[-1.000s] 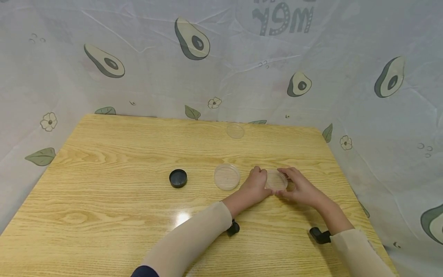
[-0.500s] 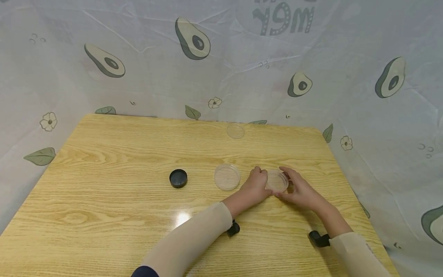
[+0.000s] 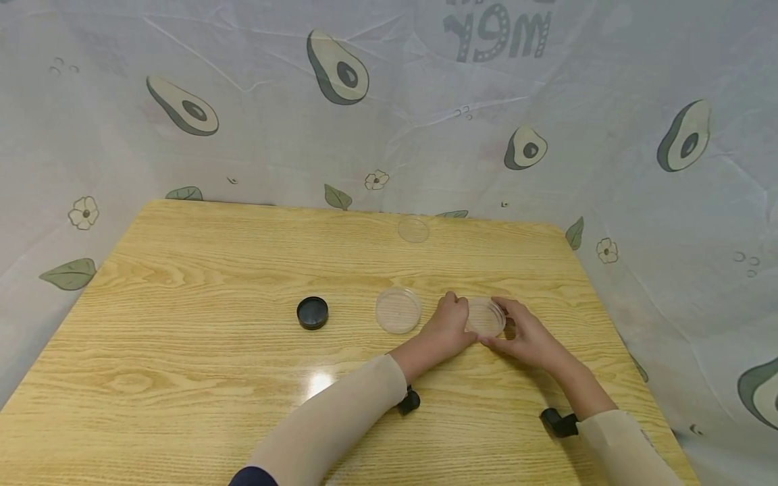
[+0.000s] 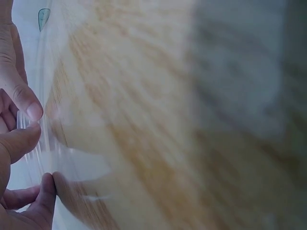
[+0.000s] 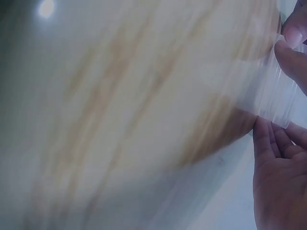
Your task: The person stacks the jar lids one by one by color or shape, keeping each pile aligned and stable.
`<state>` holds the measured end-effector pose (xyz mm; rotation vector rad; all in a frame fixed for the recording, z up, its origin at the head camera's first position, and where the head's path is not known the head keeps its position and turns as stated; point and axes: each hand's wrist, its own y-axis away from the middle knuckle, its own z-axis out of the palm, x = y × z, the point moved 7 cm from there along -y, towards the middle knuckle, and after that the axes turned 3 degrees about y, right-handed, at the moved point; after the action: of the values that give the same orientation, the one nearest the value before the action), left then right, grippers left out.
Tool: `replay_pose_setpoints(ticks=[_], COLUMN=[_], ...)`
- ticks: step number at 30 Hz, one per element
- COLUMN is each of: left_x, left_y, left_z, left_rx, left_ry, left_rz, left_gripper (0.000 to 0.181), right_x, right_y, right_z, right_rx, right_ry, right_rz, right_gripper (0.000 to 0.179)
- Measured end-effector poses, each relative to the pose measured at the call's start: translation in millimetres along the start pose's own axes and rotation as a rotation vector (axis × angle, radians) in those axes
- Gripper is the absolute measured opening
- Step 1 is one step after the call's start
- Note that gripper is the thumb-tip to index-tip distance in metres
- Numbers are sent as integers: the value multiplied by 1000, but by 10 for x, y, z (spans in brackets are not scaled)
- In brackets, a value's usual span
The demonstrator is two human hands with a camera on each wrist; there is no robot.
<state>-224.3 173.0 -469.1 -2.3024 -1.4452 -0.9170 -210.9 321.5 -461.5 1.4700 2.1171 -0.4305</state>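
Right of the table's middle, my two hands hold a clear round petri dish point(image 3: 485, 317) between them. The left hand point(image 3: 448, 325) grips its left side, fingers at the far edge and thumb at the near edge. On the right side my right hand point(image 3: 527, 334) pinches the rim between fingertips and thumb. Both thumbs almost meet at the near edge. Several clear rims point(image 4: 33, 160) run close together between the fingers in the left wrist view, so a lid or stacked dishes may be there. In the right wrist view the clear layered edge point(image 5: 273, 93) also lies between fingers and thumbs.
Left of my hands a second clear petri dish point(image 3: 398, 310) lies on the wooden table point(image 3: 200, 378). Farther left stands a shallow black round container point(image 3: 313, 314). A thin clear disc point(image 3: 413, 229) lies near the back edge, before an avocado-print cloth point(image 3: 255, 135).
My right hand's fingers have shifted slightly along the dish's rim, and its wrist has come a little closer and lower. The left hand and the other things stay in place.
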Motion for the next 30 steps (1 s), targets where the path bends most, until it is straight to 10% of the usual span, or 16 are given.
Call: replay_pose_setpoints(ticks=[19,30], left_x=[6,54], left_y=[-2,-15], left_z=[-42,-547], left_rx=[-33,-45], left_ry=[-3,26], left_rz=[-26,-32], left_gripper=[53,50], right_x=[37,27], right_y=[0,1], right_z=[18,18], right_rx=[3,-6], right_ry=[-21,-37], right_rz=[20,1], right_gripper=[77,75])
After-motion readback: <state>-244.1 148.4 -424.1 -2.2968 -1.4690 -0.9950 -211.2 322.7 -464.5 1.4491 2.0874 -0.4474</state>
